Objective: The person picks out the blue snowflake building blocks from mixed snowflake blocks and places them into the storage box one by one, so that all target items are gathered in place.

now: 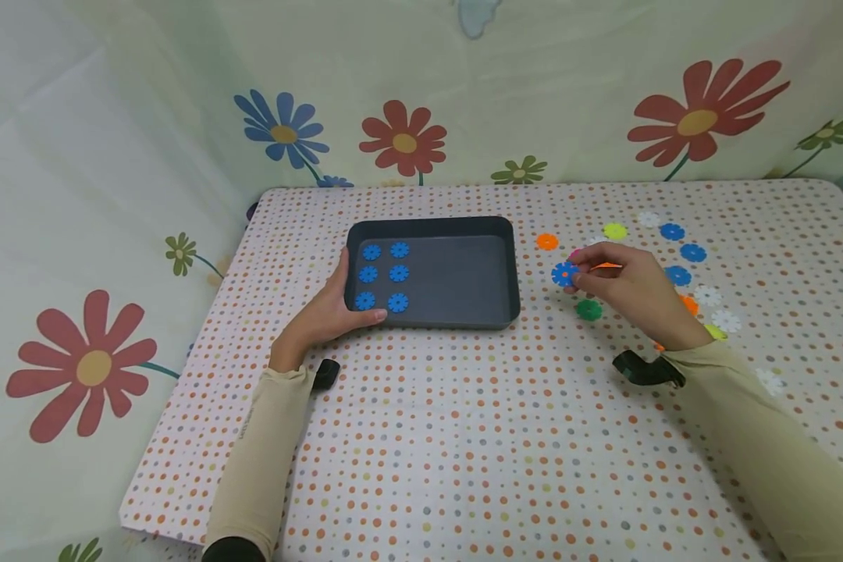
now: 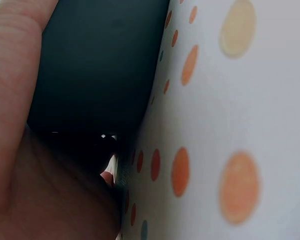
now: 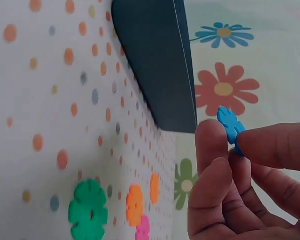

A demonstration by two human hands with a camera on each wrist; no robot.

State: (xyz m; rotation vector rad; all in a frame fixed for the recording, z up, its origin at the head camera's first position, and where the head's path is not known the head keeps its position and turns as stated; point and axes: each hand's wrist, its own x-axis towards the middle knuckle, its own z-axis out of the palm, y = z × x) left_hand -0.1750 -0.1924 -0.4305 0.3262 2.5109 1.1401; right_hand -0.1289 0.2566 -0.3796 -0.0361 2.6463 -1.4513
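Note:
My left hand grips the near left corner of a dark grey rectangular tray, thumb along its front rim. In the left wrist view, the tray's dark outer wall lies against the hand. Inside the tray's left part, several blue snowflake discs lie flat in two columns. To the right of the tray, my right hand pinches another blue snowflake disc between thumb and fingers, above the table. The right wrist view shows this blue disc tilted at the fingertips.
Loose snowflake discs lie around and under the right hand: orange, green, yellow, white and several blue; a pink one is partly hidden. A dotted cloth covers the table; a flowered curtain hangs behind.

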